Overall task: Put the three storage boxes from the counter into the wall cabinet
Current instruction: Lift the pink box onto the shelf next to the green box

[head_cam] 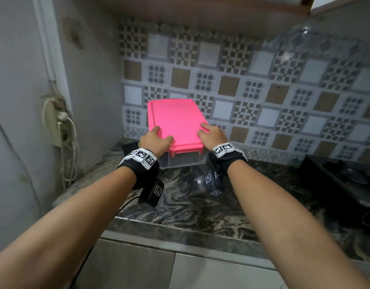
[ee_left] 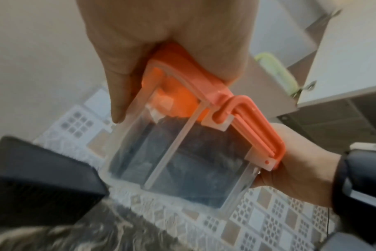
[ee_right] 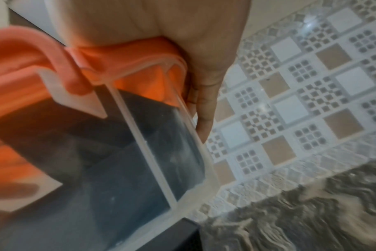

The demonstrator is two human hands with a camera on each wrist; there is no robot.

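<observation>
One storage box (head_cam: 175,124), clear-walled with a pink lid and a pink latch at its near end, sits between my hands over the back of the counter (head_cam: 200,207). My left hand (head_cam: 156,137) grips its near left corner, thumb on the lid. My right hand (head_cam: 211,133) grips the near right corner the same way. In the left wrist view the box (ee_left: 176,152) looks orange-lidded and seems raised a little off the counter. The right wrist view shows fingers (ee_right: 204,105) down the box's (ee_right: 122,161) side wall. The wall cabinet's underside (head_cam: 200,9) runs overhead.
A black stove (head_cam: 338,182) stands on the counter to the right. On the left wall hangs a socket with white cables (head_cam: 61,126). A cabinet door with a pale green handle (ee_left: 275,71) shows above in the left wrist view. Patterned tiles back the counter.
</observation>
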